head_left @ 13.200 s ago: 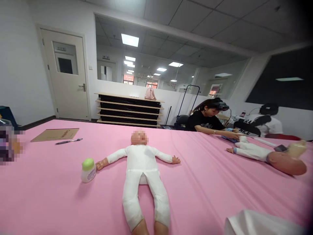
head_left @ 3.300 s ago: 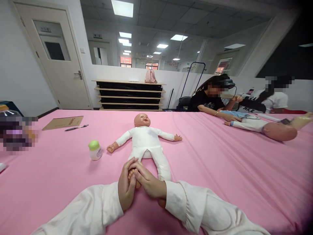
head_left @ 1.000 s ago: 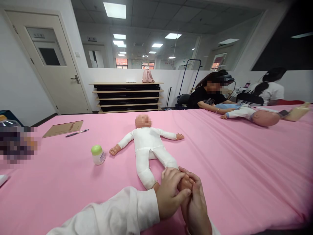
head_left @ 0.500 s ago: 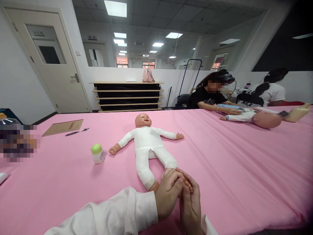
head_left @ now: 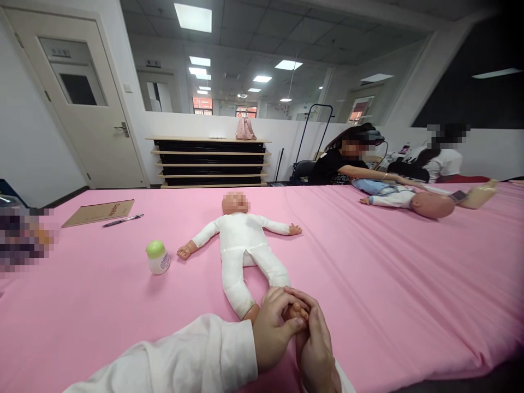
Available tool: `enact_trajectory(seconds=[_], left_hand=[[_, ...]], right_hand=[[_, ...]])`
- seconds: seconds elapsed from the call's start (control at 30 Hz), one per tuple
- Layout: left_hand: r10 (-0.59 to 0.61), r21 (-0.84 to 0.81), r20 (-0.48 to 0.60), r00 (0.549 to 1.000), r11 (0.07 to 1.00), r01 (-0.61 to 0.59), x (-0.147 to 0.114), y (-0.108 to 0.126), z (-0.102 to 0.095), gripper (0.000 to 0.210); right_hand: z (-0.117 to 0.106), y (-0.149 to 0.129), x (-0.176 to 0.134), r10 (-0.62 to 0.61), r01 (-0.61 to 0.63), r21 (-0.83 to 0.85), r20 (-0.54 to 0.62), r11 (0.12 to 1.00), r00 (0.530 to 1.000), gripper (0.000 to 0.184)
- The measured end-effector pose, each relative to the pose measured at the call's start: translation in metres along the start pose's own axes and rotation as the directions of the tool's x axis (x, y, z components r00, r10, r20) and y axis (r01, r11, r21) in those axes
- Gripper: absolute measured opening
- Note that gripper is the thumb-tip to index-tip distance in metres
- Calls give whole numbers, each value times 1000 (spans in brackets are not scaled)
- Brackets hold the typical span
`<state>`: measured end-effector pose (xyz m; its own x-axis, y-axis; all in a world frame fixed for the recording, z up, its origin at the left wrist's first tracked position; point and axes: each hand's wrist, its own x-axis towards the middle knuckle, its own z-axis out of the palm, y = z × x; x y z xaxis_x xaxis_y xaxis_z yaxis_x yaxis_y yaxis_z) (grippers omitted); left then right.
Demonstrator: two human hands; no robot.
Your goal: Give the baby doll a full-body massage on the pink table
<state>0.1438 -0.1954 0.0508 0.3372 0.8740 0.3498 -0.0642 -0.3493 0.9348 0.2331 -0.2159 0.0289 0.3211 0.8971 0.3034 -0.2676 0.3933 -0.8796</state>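
Observation:
A baby doll (head_left: 244, 234) in a white cloth suit lies on its back on the pink-covered table, its feet towards me. My left hand (head_left: 273, 330) is closed around the doll's foot (head_left: 298, 312) on the right, its thumb lying below the toes. From the other side my right hand (head_left: 315, 341) cups the same foot, fingers stretched along it and meeting my left fingers at the ankle. Only the toes show between my hands; the rest of that foot is hidden. The doll's other foot (head_left: 251, 314) rests beside my left wrist, partly covered.
A small jar with a green lid (head_left: 158, 256) stands left of the doll. Behind it lie a pen (head_left: 123, 220) and a brown notebook (head_left: 98, 213). At the far right a person in black (head_left: 339, 164) handles another doll (head_left: 432, 204), near a pump bottle (head_left: 481, 195).
My left thumb has slid down, so more of the toes shows. Both hands stay on the foot. The person in black has stretched an arm further right across the other doll.

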Motion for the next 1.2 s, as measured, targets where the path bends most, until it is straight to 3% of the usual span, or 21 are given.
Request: enact_trajectory(seconds=[0.2,0.37,0.57,1.0,1.2], left_hand=[[-15,44,-1,1000,999,15,-2,-5,1,9],[-61,227,59,996,973,46,-2,-6,2,9],[-49,381,118,992,925,0,-4,-7,2,12],[0,438,151,989,897,-67,-8,-7,3,6],[7,423,164,986,903,-77,-11,-2,3,15]], right_hand=[[3,-6,1,16,-19,-88,-38,996,999,31],[0,-6,5,70,-87,-167,-106,982,992,26],[-7,-1,6,127,-152,-193,-136,969,983,20],[-16,8,7,198,-202,-5,-176,979,964,16],[-15,5,10,312,-290,131,-197,948,930,15]])
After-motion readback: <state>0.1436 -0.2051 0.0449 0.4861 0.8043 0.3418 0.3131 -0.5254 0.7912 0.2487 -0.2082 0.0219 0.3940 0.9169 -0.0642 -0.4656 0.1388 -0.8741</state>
